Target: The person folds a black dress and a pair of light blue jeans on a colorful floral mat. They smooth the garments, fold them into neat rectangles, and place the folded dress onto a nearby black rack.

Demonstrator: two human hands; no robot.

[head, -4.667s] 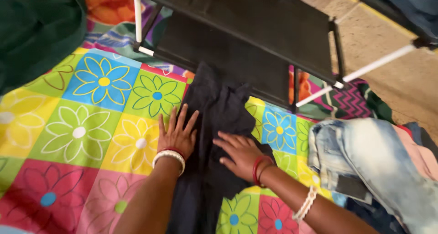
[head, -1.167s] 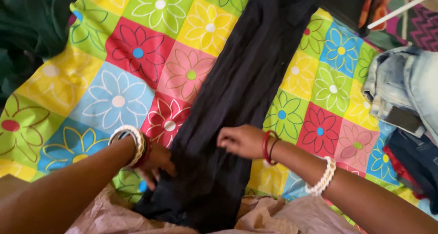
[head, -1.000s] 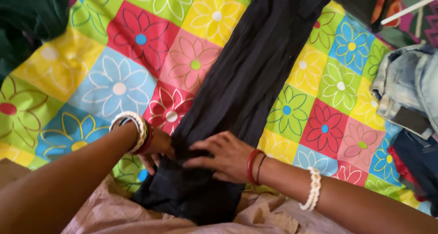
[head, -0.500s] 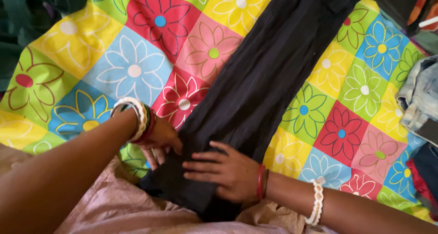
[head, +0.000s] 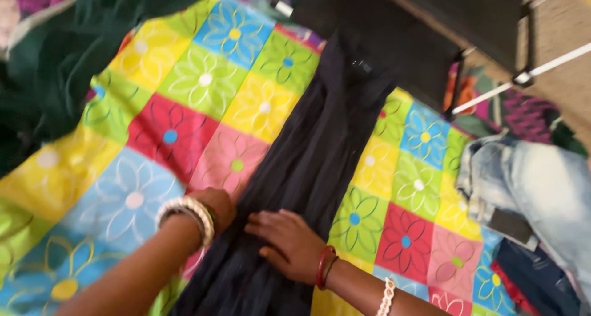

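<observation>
A long dark garment (head: 320, 149) lies stretched lengthwise over a bright patchwork sheet (head: 203, 82) with flower squares. My left hand (head: 217, 206), with white bangles at the wrist, grips the garment's left edge with its fingers curled under the cloth. My right hand (head: 286, 242), wearing a red bangle and a white bead bracelet, lies flat on the dark cloth with its fingers spread toward the left hand.
A dark green cloth (head: 68, 63) is heaped at the upper left. Pale blue jeans (head: 529, 199) lie at the right, with more dark clothing below them. A black shelf with white legs (head: 443, 26) stands at the top.
The view has swung up, showing the shelf and jeans again. My hands have slid a little further up the garment, right hand still flat, left hand still at the edge.
</observation>
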